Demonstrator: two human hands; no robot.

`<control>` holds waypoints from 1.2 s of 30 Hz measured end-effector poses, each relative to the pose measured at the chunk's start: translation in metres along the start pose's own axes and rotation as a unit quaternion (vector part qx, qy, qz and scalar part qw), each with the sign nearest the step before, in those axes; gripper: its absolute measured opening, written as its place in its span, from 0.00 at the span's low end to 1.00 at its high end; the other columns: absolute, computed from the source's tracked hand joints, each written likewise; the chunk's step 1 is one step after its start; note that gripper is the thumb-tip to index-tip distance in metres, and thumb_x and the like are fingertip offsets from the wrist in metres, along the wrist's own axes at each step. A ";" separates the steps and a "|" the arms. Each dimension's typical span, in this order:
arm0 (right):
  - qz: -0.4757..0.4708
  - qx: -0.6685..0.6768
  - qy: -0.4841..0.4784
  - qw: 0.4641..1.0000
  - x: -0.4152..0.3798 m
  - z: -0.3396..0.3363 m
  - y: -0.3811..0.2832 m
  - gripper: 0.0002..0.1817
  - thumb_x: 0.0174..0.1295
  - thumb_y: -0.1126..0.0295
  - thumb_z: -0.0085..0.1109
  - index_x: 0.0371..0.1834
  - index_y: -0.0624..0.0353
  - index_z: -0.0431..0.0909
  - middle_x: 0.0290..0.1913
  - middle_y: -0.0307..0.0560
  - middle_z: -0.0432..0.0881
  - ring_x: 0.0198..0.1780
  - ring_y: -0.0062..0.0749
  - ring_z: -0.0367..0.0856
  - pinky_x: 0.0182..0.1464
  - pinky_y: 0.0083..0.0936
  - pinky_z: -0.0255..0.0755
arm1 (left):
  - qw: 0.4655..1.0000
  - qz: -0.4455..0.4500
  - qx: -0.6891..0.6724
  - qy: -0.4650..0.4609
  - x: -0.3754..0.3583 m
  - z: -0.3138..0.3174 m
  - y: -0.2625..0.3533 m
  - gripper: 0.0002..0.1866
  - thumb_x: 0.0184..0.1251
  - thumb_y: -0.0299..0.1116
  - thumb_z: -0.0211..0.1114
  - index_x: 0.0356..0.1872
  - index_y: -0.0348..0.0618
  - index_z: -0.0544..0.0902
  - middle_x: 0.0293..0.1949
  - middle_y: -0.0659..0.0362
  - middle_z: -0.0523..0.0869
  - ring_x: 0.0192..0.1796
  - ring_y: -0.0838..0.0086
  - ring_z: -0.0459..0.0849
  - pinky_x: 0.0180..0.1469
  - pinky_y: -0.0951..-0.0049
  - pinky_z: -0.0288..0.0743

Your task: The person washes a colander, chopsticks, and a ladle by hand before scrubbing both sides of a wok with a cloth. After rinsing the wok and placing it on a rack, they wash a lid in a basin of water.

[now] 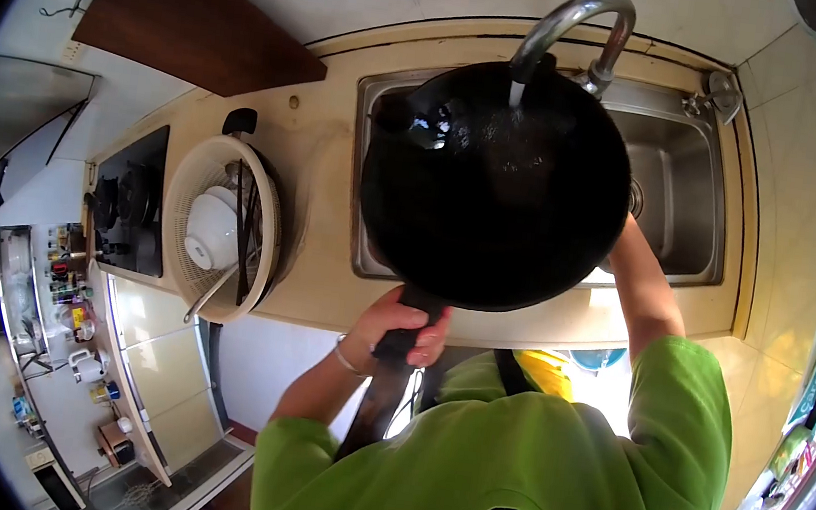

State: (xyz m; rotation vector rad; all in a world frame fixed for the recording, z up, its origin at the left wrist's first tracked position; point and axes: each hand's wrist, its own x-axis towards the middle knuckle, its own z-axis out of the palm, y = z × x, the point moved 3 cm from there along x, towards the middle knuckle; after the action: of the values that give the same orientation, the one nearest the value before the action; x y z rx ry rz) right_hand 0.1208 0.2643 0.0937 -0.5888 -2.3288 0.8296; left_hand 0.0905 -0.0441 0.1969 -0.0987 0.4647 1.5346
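A large black wok (494, 204) is held over the double steel sink, under the curved faucet (580, 23). Water runs from the spout into the wok. My left hand (402, 327) is wrapped round the wok's black handle near the counter's front edge. On the right, my right forearm reaches up to the wok's right rim; the hand itself is hidden behind the wok, so its fingers do not show.
Left of the sink, a cream basket (176, 218) holds white bowls, chopsticks and a ladle. Behind it a dark brown board (198, 20) leans on the wall. The stove (133, 198) is farther left. The right sink basin (673, 184) shows beside the wok.
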 end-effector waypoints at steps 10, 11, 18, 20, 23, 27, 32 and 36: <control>-0.009 -0.011 0.020 1.000 0.000 0.000 0.023 0.14 0.49 0.68 0.55 0.40 0.60 0.74 0.33 0.51 0.76 0.34 0.42 0.77 0.36 0.28 0.70 | 0.989 0.072 0.101 -0.082 0.071 -0.058 0.013 0.15 0.49 0.29 0.56 0.38 0.33 0.67 0.20 0.56 0.72 0.16 0.73 0.71 0.20 0.75 0.66; -0.010 -0.004 0.025 1.000 0.004 0.004 0.030 0.14 0.49 0.68 0.55 0.39 0.60 0.74 0.33 0.51 0.76 0.33 0.41 0.77 0.36 0.28 0.70 | 0.980 0.089 0.148 -0.095 0.077 -0.063 0.018 0.15 0.50 0.28 0.56 0.39 0.33 0.67 0.20 0.56 0.73 0.17 0.72 0.72 0.21 0.75 0.67; 0.035 -0.014 0.020 0.999 0.025 -0.008 0.028 0.11 0.48 0.72 0.57 0.35 0.65 0.74 0.29 0.49 0.77 0.28 0.24 0.75 0.33 0.18 0.69 | 0.955 0.135 0.254 -0.076 0.069 -0.059 0.048 0.14 0.53 0.25 0.53 0.41 0.33 0.66 0.22 0.55 0.73 0.22 0.73 0.75 0.25 0.76 0.71; 0.059 0.097 0.089 0.989 0.027 -0.018 0.036 0.09 0.50 0.74 0.59 0.33 0.66 0.75 0.28 0.39 0.75 0.28 0.15 0.71 0.31 0.13 0.67 | 0.952 0.126 0.278 -0.038 0.052 -0.053 0.056 0.15 0.53 0.25 0.54 0.42 0.33 0.65 0.22 0.54 0.73 0.21 0.73 0.75 0.23 0.76 0.71; 0.091 -0.016 0.053 0.994 0.028 -0.034 0.039 0.08 0.51 0.72 0.59 0.32 0.65 0.75 0.26 0.35 0.75 0.28 0.16 0.70 0.31 0.12 0.64 | 0.956 0.104 0.274 -0.004 0.026 -0.042 0.064 0.14 0.52 0.25 0.54 0.41 0.34 0.66 0.22 0.54 0.73 0.20 0.72 0.75 0.22 0.75 0.70; 0.234 0.257 0.010 0.938 0.001 -0.015 0.005 0.10 0.56 0.66 0.54 0.35 0.61 0.74 0.28 0.37 0.76 0.31 0.18 0.72 0.36 0.15 0.66 | 0.951 0.046 0.300 0.055 0.002 -0.027 0.072 0.10 0.53 0.25 0.53 0.36 0.34 0.67 0.22 0.55 0.74 0.20 0.73 0.75 0.22 0.76 0.71; 0.401 0.444 -0.087 0.797 -0.049 0.061 -0.029 0.10 0.54 0.71 0.54 0.40 0.58 0.74 0.31 0.35 0.78 0.32 0.18 0.73 0.33 0.14 0.64 | 0.909 -0.002 0.379 0.173 -0.009 -0.022 0.074 0.10 0.53 0.26 0.52 0.36 0.34 0.68 0.22 0.56 0.74 0.19 0.74 0.75 0.22 0.77 0.70; 0.538 0.538 -0.144 0.633 -0.076 0.101 -0.028 0.10 0.47 0.72 0.61 0.34 0.57 0.76 0.30 0.40 0.79 0.25 0.24 0.74 0.29 0.15 0.64 | 0.874 -0.023 0.439 0.209 -0.008 -0.022 0.072 0.08 0.54 0.28 0.53 0.33 0.34 0.69 0.21 0.57 0.75 0.19 0.75 0.76 0.21 0.77 0.70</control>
State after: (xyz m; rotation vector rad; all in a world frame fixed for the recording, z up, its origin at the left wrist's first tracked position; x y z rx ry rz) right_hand 0.1042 0.1591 0.0201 -1.2691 -0.9664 2.6790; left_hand 0.0154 -0.0553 0.1956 0.2722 1.4567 1.1233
